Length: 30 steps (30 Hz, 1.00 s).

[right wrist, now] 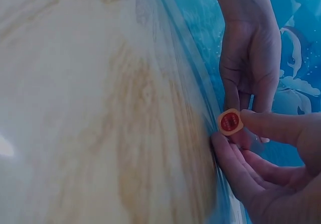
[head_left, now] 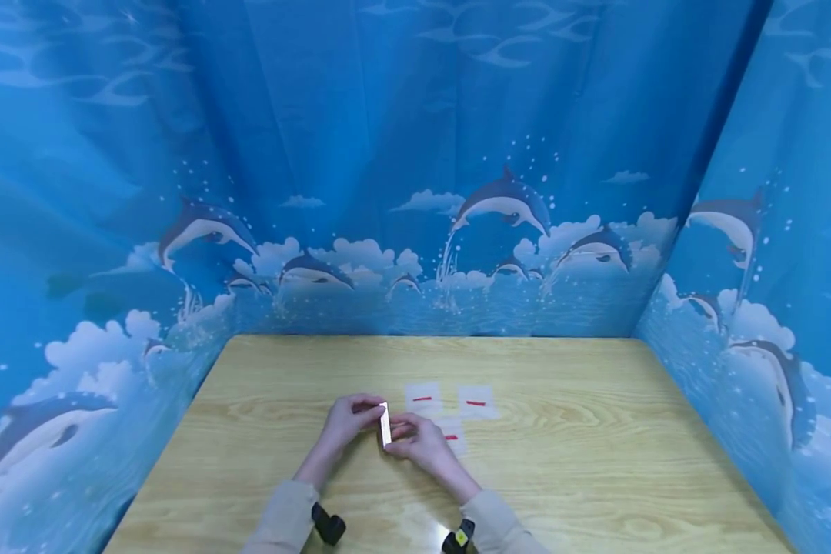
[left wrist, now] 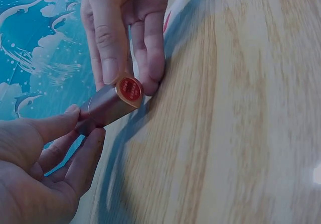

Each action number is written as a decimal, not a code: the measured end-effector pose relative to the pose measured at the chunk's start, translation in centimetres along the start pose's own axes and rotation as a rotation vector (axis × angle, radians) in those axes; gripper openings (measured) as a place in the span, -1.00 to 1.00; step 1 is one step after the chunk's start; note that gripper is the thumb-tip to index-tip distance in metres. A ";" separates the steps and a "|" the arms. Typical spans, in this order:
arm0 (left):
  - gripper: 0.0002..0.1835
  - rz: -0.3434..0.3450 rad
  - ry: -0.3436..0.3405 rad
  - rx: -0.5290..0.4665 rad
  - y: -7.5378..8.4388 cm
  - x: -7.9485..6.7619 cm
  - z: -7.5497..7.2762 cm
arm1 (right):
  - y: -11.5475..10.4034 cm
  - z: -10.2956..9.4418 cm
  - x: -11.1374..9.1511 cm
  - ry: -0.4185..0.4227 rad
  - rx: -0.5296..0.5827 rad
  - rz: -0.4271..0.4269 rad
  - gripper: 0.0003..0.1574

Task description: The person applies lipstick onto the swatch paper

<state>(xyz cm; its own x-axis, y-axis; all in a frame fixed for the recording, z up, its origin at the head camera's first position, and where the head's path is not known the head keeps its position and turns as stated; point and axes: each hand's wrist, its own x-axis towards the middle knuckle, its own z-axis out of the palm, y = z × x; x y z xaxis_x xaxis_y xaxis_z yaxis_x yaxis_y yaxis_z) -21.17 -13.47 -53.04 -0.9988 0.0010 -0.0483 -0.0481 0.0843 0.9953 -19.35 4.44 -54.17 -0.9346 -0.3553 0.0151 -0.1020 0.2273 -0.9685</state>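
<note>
Between both hands is a closed lipstick tube (head_left: 385, 425), its side gleaming white in the head view. Dark and shiny in the left wrist view, the lipstick tube (left wrist: 104, 108) has a gold-rimmed end with a red label. My left hand (head_left: 345, 422) pinches the far end between thumb and fingers. At the labelled end, my right hand (head_left: 425, 445) pinches with thumb and fingertips. The right wrist view shows that red label (right wrist: 230, 122) nearly face on, with the left hand (right wrist: 249, 58) behind it.
Thin white paper squares lie just right of the hands: one at back left (head_left: 422, 389), one at back right (head_left: 481, 412), and a nearer one (head_left: 460, 447) partly behind the right hand. Each bears a red streak. Dolphin-print curtains surround the wooden table (head_left: 595, 462).
</note>
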 end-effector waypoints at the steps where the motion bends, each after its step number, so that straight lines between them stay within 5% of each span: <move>1: -0.76 0.000 0.001 0.007 0.0 0.0 0.0 | 0.0 0.0 0.0 -0.002 -0.006 0.006 -0.39; 7: -0.81 0.008 0.032 0.079 -0.1 0.2 0.2 | 0.0 0.3 0.3 0.008 -0.039 0.025 -0.36; 18: -0.88 0.033 0.091 0.434 -0.4 0.9 0.3 | -0.1 0.7 0.6 0.034 -0.018 0.031 -0.40; 30: -0.83 0.009 0.143 0.420 -0.3 1.0 0.0 | -0.4 -1.0 0.4 0.036 0.055 0.011 -0.59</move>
<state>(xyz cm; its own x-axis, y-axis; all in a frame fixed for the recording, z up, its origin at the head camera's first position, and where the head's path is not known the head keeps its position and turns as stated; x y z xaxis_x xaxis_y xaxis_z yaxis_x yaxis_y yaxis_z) -22.18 -13.53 -53.36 -0.9913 -0.1315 0.0018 -0.0624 0.4826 0.8736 -20.00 5.13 -53.49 -0.9475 -0.3195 0.0120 -0.0732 0.1803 -0.9809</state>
